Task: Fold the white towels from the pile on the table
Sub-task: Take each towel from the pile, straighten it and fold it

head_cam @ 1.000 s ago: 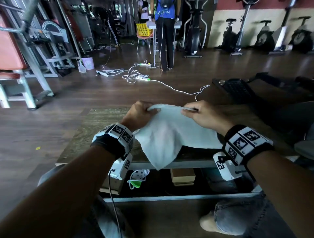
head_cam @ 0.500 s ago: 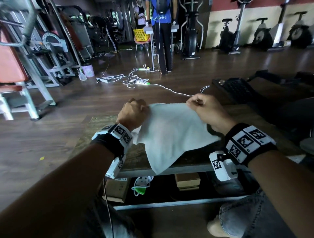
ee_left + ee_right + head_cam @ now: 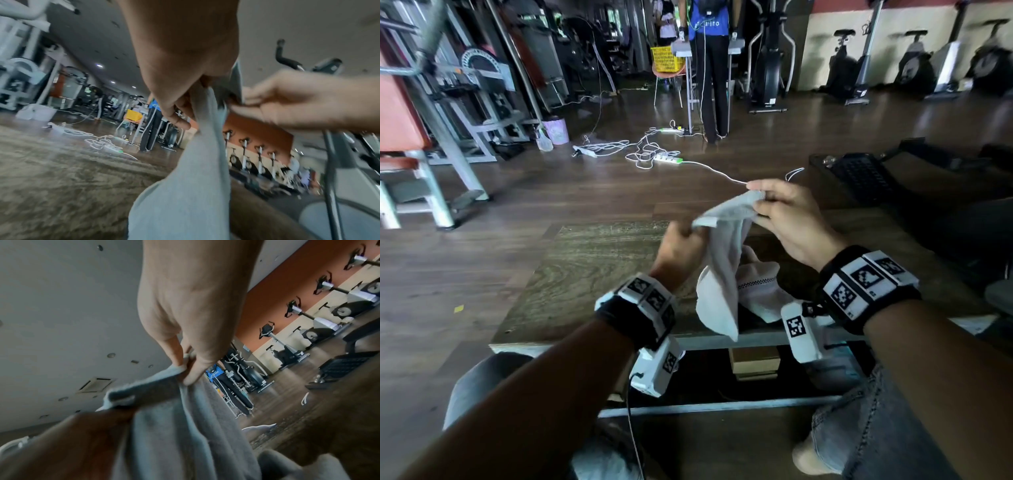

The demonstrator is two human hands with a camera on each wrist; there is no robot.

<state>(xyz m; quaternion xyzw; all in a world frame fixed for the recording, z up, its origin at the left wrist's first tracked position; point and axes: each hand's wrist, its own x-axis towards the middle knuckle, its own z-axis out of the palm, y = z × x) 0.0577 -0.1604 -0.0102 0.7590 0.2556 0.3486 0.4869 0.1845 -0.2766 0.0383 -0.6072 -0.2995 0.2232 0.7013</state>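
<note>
L hand [image 3: 681, 245] fingers curled tight on towel [image 3: 722, 274] top edge. Towel hangs below fingers, over worktop [image 3: 585, 267], prob. so it drapes flat for folding. Second towel [image 3: 760, 291] on worktop just behind it. R hand [image 3: 787, 219] fingers pinch upper corner, higher than L.

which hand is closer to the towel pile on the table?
Right. The right hand is above the pile, pinching the lifted towel; the left hand grips that towel further left, beyond it.

Black wristbands [image 3: 866, 287] carry white tag-printed blocks, white camera boxes [image 3: 655, 368] hang beneath; grey jeans [image 3: 876, 428].
</note>
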